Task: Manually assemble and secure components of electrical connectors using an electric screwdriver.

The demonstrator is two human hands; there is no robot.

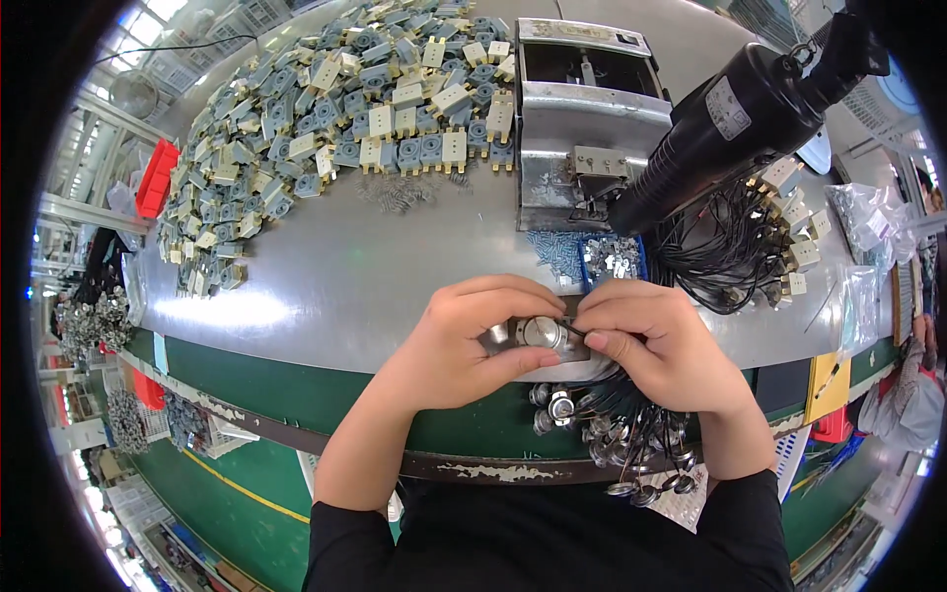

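Observation:
Both hands meet over the bench's near edge. My left hand (473,340) is closed around a round silver metal part (541,333), its thumb along the lower side and fingers over the top. From the right, my right hand (646,340) pinches a thin black cable (575,329) beside that part. Below the hands, a bundle of black cables with round silver metal heads (631,434) hangs over the edge. Just beyond my fingers stand a blue box of small metal pieces (612,259) and a heap of small bluish screws (555,253).
Grey and cream block-shaped parts (335,109) form a big pile at the far left, with loose springs (400,192) at its edge. A metal fixture (567,128) and a black electric screwdriver (730,118) stand ahead. Coiled black cables (725,252) lie right. A red bin (156,178) sits left.

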